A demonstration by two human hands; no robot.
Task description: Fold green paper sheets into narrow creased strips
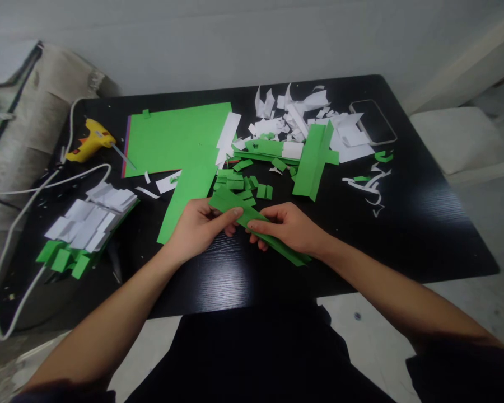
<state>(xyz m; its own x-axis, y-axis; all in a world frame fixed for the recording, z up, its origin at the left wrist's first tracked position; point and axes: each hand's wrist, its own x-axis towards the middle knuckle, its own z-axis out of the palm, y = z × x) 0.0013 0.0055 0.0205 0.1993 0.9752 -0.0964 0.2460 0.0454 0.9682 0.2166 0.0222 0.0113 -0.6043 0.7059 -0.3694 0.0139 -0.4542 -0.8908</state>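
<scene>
A long folded strip of green paper (283,247) is held slantwise above the front of the black table. My left hand (204,224) pinches its upper left part, thumb on top. Close beside it, my right hand (288,226) grips the middle of the strip, also thumb uppermost; the fingers beneath are partly hidden. Just beyond my hands lie several small folded green paper pieces (235,180). A larger green paper piece (189,204) lies to the left of my left hand. Past my right hand rests a creased green paper strip (313,162).
A yellow glue gun (96,140) with a white cord lies at the left, near green sheets (172,131). A layered white and green paper piece (88,221) sits front left. White paper scraps (296,115) pile at the back, beside a phone (373,122). Curled trimmings (373,184) lie right.
</scene>
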